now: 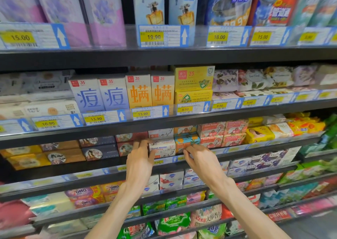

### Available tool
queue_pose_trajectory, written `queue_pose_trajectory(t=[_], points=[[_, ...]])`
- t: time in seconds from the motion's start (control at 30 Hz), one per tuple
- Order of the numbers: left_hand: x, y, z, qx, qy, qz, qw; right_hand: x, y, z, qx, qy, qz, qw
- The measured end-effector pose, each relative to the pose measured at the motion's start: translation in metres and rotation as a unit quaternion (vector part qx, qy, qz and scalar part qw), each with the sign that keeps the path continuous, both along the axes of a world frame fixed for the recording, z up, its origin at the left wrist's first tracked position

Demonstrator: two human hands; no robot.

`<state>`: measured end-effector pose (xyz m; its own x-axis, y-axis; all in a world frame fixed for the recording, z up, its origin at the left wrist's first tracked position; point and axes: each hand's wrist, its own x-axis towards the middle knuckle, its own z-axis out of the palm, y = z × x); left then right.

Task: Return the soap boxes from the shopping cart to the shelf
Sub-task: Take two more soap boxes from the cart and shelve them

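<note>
A white Goat Soap box [162, 148] stands at the front of the third shelf [102, 163], in a row of soap boxes. My left hand [140, 157] grips its left end, thumb on the front face and fingers over the top left corner. Right beside it sits a teal-and-orange Goat Soap box [186, 140]. My right hand [199, 157] has its bent fingers and thumb pinching that box's lower front edge. Both forearms reach up from the bottom of the frame. The shopping cart is out of view.
Pink Goat Soap boxes [223, 133] are stacked to the right, dark and brown soap boxes [99, 152] to the left. The shelf above [164, 122] overhangs closely and carries price tags. Lower shelves hold more soap packs [171, 180].
</note>
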<state>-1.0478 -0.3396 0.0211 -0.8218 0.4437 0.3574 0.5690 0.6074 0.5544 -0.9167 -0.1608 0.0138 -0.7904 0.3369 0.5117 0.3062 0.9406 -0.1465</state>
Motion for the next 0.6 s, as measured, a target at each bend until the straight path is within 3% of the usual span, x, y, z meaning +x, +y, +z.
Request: queue_pose_trajectory(t=[0.4,0.6], points=[[0.038,-0.064,-0.001,-0.040,0.125,-0.050,0.990,0.042,-0.042,-0.008,0.057,-0.044,0.079,0.994],[0.077,-0.147,-0.020,-0.060,0.105,0.026,0.992,0.037,-0.108,-0.009,0.032,-0.049,0.197,0.979]])
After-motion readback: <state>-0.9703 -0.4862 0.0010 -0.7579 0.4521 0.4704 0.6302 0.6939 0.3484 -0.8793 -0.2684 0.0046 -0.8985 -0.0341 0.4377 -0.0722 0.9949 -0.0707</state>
